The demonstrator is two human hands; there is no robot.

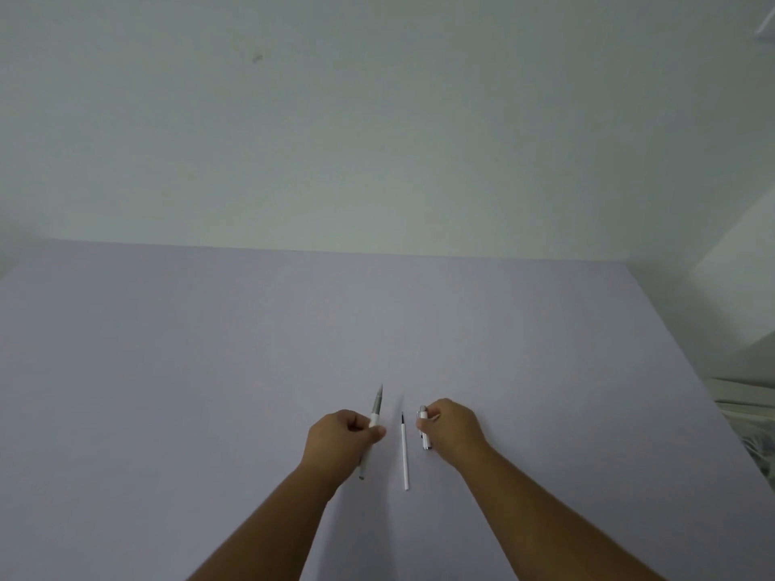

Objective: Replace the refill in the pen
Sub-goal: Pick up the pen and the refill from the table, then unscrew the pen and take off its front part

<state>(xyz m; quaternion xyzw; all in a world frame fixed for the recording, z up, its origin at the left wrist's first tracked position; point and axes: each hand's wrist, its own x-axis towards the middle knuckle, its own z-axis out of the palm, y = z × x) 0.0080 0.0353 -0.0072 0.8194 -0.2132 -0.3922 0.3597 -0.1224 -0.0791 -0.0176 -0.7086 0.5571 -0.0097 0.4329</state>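
My left hand is closed around a white pen with a grey grip and its tip pointing away from me. Its rear end sticks out below my fist. A thin white refill with a dark tip lies on the lavender table between my hands, touching neither. My right hand grips a short white and silver pen cap with a clip, held close to the tabletop.
A pale wall rises behind the table's far edge. A white box-like object stands at the right. Beyond the table's right edge lies some striped and crumpled material.
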